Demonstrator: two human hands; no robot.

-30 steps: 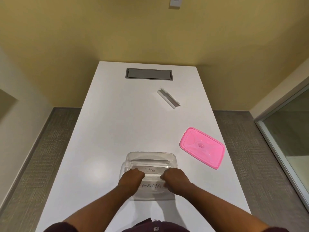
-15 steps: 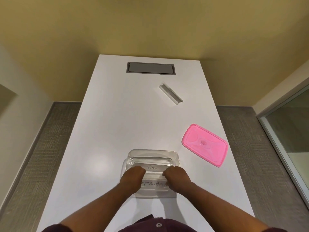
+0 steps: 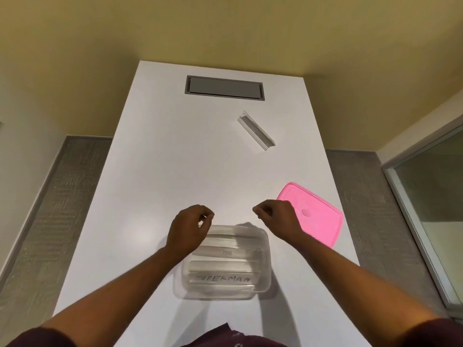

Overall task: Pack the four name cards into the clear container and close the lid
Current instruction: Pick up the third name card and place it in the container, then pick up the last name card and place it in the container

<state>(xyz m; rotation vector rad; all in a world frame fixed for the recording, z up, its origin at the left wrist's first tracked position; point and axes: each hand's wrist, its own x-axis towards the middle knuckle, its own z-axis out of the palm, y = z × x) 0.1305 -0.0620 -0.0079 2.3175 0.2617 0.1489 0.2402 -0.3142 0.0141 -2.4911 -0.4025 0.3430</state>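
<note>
Both hands [image 3: 186, 230] [image 3: 276, 217] raised — loosely curled, empty

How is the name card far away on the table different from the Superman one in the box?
The far name card lies alone on the bare table, while the Superman card sits inside the clear container. The far name card lies slanted; the Superman card lies straight across. Writing shows on the Superman card; none shows on the far one. Both are long, clear holders.

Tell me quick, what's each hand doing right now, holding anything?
Left hand: loosely curled, empty, above the clear container's far-left corner.
Right hand: loosely curled, empty, beside the pink lid.
</note>
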